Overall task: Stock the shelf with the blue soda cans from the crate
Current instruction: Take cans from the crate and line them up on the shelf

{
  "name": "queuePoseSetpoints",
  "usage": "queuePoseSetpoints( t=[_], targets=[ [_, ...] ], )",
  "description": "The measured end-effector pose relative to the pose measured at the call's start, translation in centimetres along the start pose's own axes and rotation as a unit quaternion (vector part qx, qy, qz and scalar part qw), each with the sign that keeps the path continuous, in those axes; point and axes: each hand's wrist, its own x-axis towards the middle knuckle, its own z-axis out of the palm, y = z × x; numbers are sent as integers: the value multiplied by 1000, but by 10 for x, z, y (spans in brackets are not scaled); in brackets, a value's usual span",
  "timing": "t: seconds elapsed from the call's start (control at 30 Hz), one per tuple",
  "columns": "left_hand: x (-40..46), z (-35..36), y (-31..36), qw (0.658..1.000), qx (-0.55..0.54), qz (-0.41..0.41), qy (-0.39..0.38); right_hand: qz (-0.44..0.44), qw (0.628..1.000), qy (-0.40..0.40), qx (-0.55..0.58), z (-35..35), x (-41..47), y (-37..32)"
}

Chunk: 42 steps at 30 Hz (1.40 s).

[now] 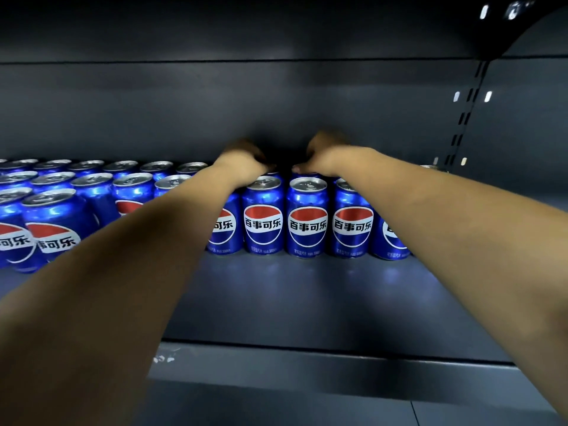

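Several blue soda cans (307, 216) with red, white and blue logos stand in rows on the dark grey shelf (307, 296), filling its left and middle. Both my arms reach over the front row to the back. My left hand (242, 162) curls over the top of a can (272, 173) in the row behind. My right hand (325, 158) curls over the top of a neighbouring rear can (302, 173). Both of those cans are mostly hidden by the front row and my hands. The crate is out of view.
The shelf's back panel (276, 112) is close behind my hands. A slotted upright (464, 118) runs down the right side. Bare shelf lies in front of the cans, ending at the front lip (307, 361). Another shelf board (246, 26) hangs overhead.
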Motion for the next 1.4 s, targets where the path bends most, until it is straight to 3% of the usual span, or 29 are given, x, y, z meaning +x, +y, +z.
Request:
queuePoseSetpoints(
  t=[0.17,0.37,0.5,0.73,0.93,1.13,1.4],
  targets=[
    [-4,-6,18,999,-22,43,9,49,995,51,65,-17,-17,33],
    [1,8,56,994,-21,93,-56,65,994,-64,56,-31,-35,46],
    [4,14,60,992,11,104,-67,74,997,-37,-8,-26,-24,41],
    [3,19,56,995,-2,83,-53,84,996,-22,-25,-24,-21,38],
    [-5,11,63,988,-105,113,-18,57,998,5,-42,-28,-35,31],
    [-33,11,77,981,-19,188,-43,12,997,33,-66,-33,-69,22],
    [-46,22,68,971,137,184,-68,17,995,20,-95,-17,-91,17]
  ],
)
